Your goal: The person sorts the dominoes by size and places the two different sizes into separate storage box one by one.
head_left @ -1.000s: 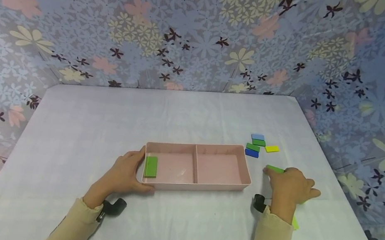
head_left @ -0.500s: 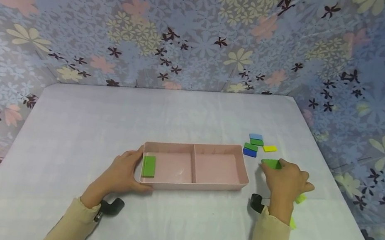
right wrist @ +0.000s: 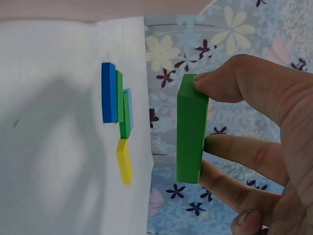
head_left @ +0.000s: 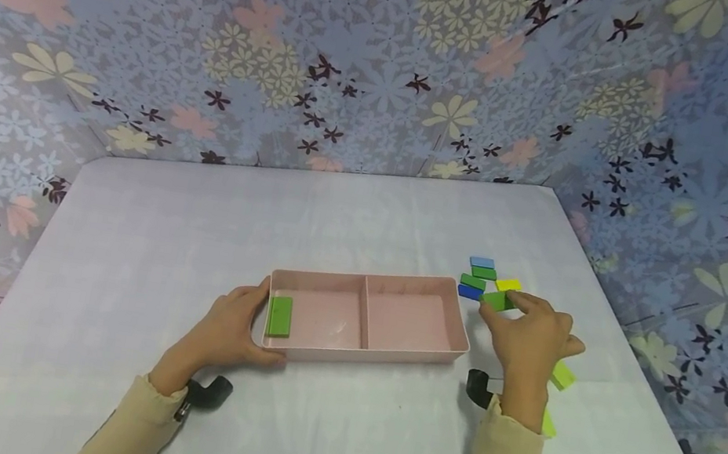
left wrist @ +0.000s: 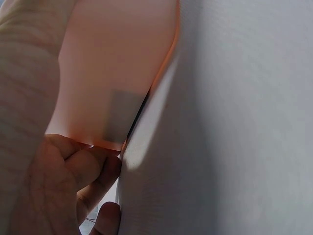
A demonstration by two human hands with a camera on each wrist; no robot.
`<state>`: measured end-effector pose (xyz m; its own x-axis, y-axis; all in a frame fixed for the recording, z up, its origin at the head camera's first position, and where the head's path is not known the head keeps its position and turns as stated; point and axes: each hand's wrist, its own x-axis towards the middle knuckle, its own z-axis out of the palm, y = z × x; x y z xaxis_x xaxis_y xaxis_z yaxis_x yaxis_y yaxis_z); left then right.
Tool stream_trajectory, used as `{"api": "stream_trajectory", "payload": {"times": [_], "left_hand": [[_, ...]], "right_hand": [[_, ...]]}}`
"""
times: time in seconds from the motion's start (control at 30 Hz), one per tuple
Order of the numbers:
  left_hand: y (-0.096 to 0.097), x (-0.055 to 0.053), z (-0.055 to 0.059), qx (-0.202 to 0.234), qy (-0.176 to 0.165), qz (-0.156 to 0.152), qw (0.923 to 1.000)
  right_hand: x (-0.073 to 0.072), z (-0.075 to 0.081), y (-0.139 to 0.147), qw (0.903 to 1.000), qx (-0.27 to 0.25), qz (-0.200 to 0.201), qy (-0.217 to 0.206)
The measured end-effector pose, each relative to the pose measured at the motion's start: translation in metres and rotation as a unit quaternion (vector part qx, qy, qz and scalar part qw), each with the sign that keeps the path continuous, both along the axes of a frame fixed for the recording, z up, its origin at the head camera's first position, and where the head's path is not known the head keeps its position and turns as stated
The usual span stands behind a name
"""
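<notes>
A pink two-compartment box (head_left: 413, 322) lies on the table. My left hand (head_left: 225, 334) grips its left end, thumb along the near side; in the left wrist view curled fingers (left wrist: 90, 169) meet the box wall (left wrist: 117, 58). One green block (head_left: 280, 317) lies in the left compartment against the end wall. Off the table, my right hand (head_left: 532, 341) pinches another green block (right wrist: 190, 132) between thumb and fingertips, just right of the box. Behind it are a dark blue block (head_left: 470, 292), two green blocks (head_left: 473, 282), a light blue block (head_left: 482, 262) and a yellow block (head_left: 508, 285).
Two yellow-green blocks (head_left: 563, 376) lie beside my right wrist, one partly hidden by the sleeve. White cloth (head_left: 192, 231) covers the table. Flower-patterned fabric (head_left: 376, 62) hangs behind it and at the sides.
My right hand has lifted the green block from the table and moved it left toward the box and the group of blocks. My left hand stays on the box end.
</notes>
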<state>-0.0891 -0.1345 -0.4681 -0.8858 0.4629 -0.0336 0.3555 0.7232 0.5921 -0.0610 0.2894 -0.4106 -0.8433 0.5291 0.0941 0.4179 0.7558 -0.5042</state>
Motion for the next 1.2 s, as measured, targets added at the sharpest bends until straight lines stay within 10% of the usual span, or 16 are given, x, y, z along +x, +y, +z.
{"api": "stream_trajectory", "payload": {"times": [1.2], "left_hand": [[0.002, 0.001, 0.002, -0.007, -0.015, 0.007, 0.9998]], "right_hand": [[-0.009, 0.007, -0.072, 0.9745, 0.014, 0.176, 0.138]]}}
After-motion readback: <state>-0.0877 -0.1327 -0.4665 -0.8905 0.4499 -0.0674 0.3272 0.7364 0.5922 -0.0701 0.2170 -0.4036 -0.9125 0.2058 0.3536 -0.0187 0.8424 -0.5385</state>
